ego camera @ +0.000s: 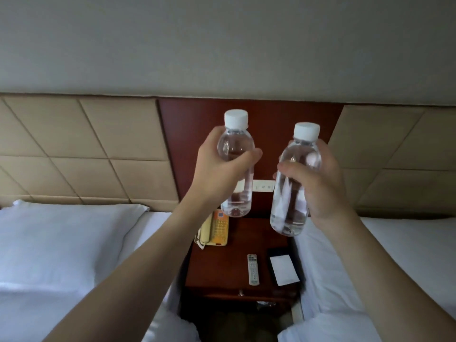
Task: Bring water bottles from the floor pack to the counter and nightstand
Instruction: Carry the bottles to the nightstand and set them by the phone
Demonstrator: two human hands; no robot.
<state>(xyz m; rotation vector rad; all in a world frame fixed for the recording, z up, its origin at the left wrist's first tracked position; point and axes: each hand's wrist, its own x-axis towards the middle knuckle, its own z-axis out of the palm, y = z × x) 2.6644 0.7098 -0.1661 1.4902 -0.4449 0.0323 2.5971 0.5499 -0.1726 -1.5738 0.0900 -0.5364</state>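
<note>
My left hand [217, 169] grips a clear water bottle with a white cap [235, 144], held upright in the air. My right hand [318, 181] grips a second clear bottle with a white cap [298, 169], also upright and slightly lower. Both bottles hang above the dark red wooden nightstand [237, 267], which stands between two beds. The floor pack and the counter are out of view.
On the nightstand lie a yellow-and-orange telephone [216, 229] at the back left, a remote control [253, 269], and a white card on a dark object [283, 269]. White-sheeted beds [61, 243] [394, 255] flank it. A padded headboard and a wall switch panel [264, 186] are behind.
</note>
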